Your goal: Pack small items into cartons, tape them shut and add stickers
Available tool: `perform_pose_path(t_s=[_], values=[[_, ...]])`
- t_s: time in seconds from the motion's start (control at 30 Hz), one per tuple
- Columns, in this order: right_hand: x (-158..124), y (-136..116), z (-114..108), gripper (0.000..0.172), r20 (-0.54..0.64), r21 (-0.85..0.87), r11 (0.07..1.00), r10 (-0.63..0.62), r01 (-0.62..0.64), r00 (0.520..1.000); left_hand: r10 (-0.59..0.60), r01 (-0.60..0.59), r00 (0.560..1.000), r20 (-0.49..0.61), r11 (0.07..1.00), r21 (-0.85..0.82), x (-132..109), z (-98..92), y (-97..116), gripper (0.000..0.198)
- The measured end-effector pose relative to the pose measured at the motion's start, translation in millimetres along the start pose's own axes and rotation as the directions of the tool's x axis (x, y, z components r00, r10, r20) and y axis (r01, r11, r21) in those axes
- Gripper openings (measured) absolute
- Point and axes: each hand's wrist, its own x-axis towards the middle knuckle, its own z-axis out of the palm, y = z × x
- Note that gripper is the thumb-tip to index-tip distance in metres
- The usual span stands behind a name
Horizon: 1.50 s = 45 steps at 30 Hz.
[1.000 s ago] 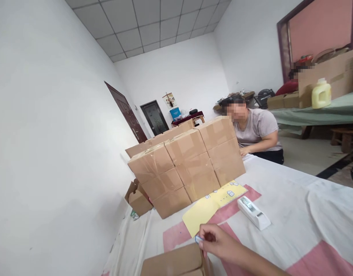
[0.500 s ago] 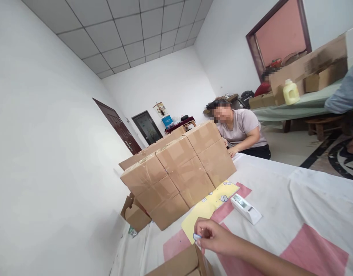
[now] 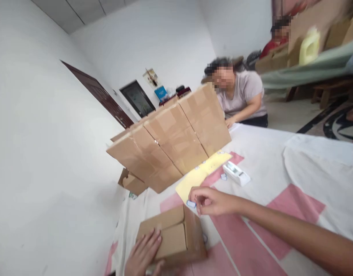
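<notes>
My left hand (image 3: pixel 144 251) lies flat, fingers stretched, on the top flaps of a small brown cardboard box (image 3: pixel 173 239) at the lower middle of the view. Just beyond the box's far right corner is my right hand (image 3: pixel 208 200), its fingers curled with thumb and index close together. Whatever they might pinch is too small to make out. Beside those fingertips shows a small white, blue-edged patch (image 3: pixel 191 204); I cannot tell whether it is a loose piece or cloth print. A white label dispenser-like device (image 3: pixel 236 173) stands on the cloth past my right hand.
Taped cardboard boxes (image 3: pixel 170 142) form a stacked wall across the table, with an opened carton (image 3: pixel 133 183) at their left end. A patterned cloth (image 3: pixel 268 165) covers the table. Beyond the boxes sits a person (image 3: pixel 245 92). A yellow jug (image 3: pixel 309 46) stands on another table.
The view has tilted down, bringing the small box and my left hand on it into sight. My right hand remains near the box's far corner, fingers still curled.
</notes>
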Motion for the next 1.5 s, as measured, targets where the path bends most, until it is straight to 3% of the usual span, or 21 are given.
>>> perform_pose_path(t_s=[0.07,0.17,0.3,0.5,0.63,0.73,0.8,0.97,1.23,1.37,1.43,1.5], values=[[-10,18,-3,0.015,0.019,0.096,0.993,0.064,-0.065,0.998,0.01,-0.01,1.0,-0.008,1.0,-0.027,-2,0.8,-4,0.06],[-25,53,-4,0.015,0.029,0.216,0.963,0.156,-0.159,0.987,-0.07,0.068,0.997,-0.027,0.995,-0.069,-1,3.7,-1,0.048],[-28,82,2,0.018,0.116,0.201,0.958,0.183,-0.204,0.976,-0.139,0.132,0.988,-0.069,0.986,-0.105,-2,8.1,7,0.045],[-10,78,13,0.025,0.283,-0.03,0.999,-0.016,0.025,0.959,-0.145,0.137,0.987,-0.064,0.983,-0.126,-3,5.9,10,0.048],[-7,65,14,0.025,0.434,-0.255,0.959,0.001,0.122,0.901,-0.174,0.168,0.984,-0.027,0.975,-0.144,-4,2.8,11,0.048],[-7,61,16,0.025,0.485,-0.327,0.936,0.049,0.129,0.873,-0.166,0.153,0.984,-0.069,0.974,-0.169,-4,3.7,11,0.046],[-7,62,17,0.026,0.479,-0.35,0.93,0.074,0.113,0.875,-0.159,0.14,0.983,-0.093,0.973,-0.185,-3,5.4,10,0.045],[-4,65,17,0.03,0.36,-0.389,0.919,0.082,0.069,0.93,-0.152,0.13,0.984,-0.098,0.972,-0.197,-1,7.4,9,0.045],[-4,64,18,0.032,0.319,-0.389,0.921,0.116,0.018,0.941,-0.163,0.138,0.98,-0.113,0.97,-0.201,-4,7.0,10,0.047],[-3,64,21,0.032,0.291,-0.384,0.923,0.139,-0.018,0.946,-0.165,0.146,0.984,-0.063,0.961,-0.235,-2,2.0,9,0.045],[-1,65,23,0.036,0.234,-0.422,0.903,0.195,-0.081,0.953,-0.157,0.145,0.987,-0.025,0.954,-0.261,-1,-1.6,8,0.045],[3,66,24,0.046,0.098,-0.511,0.833,0.301,-0.211,0.949,-0.143,0.138,0.99,0.003,0.951,-0.277,0,-4.3,6,0.047]])
